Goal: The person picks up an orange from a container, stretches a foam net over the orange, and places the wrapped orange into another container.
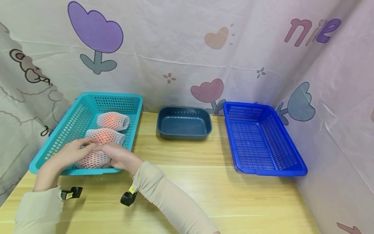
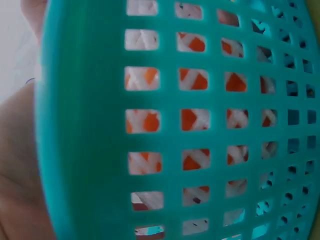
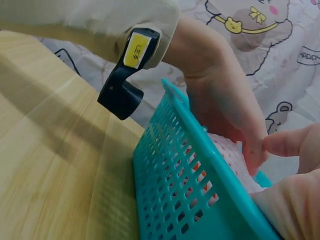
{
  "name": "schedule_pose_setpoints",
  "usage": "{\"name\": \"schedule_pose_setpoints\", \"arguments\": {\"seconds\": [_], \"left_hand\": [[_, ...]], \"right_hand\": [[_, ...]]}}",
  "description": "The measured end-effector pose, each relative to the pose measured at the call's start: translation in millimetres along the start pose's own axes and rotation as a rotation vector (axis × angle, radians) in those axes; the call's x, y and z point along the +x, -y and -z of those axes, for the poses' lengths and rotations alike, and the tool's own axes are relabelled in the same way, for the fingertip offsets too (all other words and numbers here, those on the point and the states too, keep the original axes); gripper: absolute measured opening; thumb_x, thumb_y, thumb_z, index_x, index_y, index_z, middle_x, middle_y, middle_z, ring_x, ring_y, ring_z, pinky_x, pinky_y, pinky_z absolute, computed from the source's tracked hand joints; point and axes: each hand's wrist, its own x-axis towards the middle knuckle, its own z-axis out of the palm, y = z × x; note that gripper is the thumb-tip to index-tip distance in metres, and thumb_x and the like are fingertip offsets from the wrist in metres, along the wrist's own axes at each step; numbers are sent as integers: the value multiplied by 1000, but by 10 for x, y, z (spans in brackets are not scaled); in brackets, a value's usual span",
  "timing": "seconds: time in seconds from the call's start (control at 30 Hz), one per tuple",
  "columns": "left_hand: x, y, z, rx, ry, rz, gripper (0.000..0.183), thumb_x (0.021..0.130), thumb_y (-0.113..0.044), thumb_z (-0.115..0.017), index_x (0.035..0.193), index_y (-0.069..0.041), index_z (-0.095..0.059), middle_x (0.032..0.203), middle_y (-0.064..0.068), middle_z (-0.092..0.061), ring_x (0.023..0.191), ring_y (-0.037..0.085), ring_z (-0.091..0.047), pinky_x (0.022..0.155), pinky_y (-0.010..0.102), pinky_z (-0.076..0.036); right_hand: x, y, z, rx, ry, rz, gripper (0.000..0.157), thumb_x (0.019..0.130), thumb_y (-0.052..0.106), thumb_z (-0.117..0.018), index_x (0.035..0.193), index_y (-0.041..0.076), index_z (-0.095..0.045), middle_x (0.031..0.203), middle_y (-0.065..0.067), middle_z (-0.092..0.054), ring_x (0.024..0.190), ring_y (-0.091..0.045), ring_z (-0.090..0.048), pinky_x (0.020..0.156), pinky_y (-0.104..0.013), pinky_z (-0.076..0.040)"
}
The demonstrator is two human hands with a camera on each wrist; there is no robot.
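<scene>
In the head view, three round orange-red fruits in white foam nets lie in a row in the teal basket (image 1: 135, 126). My left hand (image 1: 70, 152) arches over the nearest netted fruit (image 1: 93, 160) from the left. From the right, my right hand (image 1: 119, 156) curls round the same fruit. The hands' fingers meet above it and partly hide it. Behind it lie the middle netted fruit (image 1: 109, 136) and the far netted fruit (image 1: 112, 121). Through the basket's holes, the left wrist view shows orange and white netting (image 2: 192, 120).
A dark blue-grey tray (image 1: 184, 135) stands at the middle back of the wooden table (image 1: 181, 185). To its right is a blue perforated basket (image 1: 233, 146). A printed curtain (image 1: 163, 39) hangs behind and along both sides.
</scene>
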Motion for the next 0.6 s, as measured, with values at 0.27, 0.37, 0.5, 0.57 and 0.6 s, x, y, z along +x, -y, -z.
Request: {"name": "schedule_pose_setpoints", "arguments": {"seconds": [0.27,0.37,0.5,0.57,0.6], "left_hand": [[-6,-1,-21,18,-21,-12,47,106,-30,-42,138,3,-50,136,43,-43,116,61,-44,76,64,-48],[-17,-9,-28,16,-33,-14,45,105,-28,-43,138,2,-50,135,42,-45,111,57,-50,70,55,-51],[-26,-23,-48,9,-52,-40,42,102,-24,-48,135,2,-52,132,40,-49,103,49,-56,63,43,-49],[-22,-33,-61,6,-60,-56,41,101,-21,-50,135,2,-53,132,40,-49,102,49,-57,63,40,-49],[-19,-36,-67,0,-59,-60,40,101,-19,-51,135,3,-52,132,40,-49,100,46,-57,62,38,-48]], "right_hand": [[3,-2,-5,-20,-18,42,25,93,11,-62,118,8,-68,126,5,-56,110,-15,-55,94,-50,-50],[-3,-9,-19,-59,-29,48,25,92,11,-62,116,7,-69,127,6,-57,114,-15,-54,95,-48,-50],[-12,-25,-49,-118,-66,53,34,92,13,-63,126,7,-63,131,5,-56,119,-16,-53,95,-45,-50],[-14,-33,-60,-154,-80,56,38,92,15,-63,130,8,-60,131,4,-56,117,-15,-54,95,-44,-51],[-16,-35,-64,-172,-87,58,41,92,16,-63,132,9,-58,132,5,-55,116,-14,-54,94,-42,-51]]}}
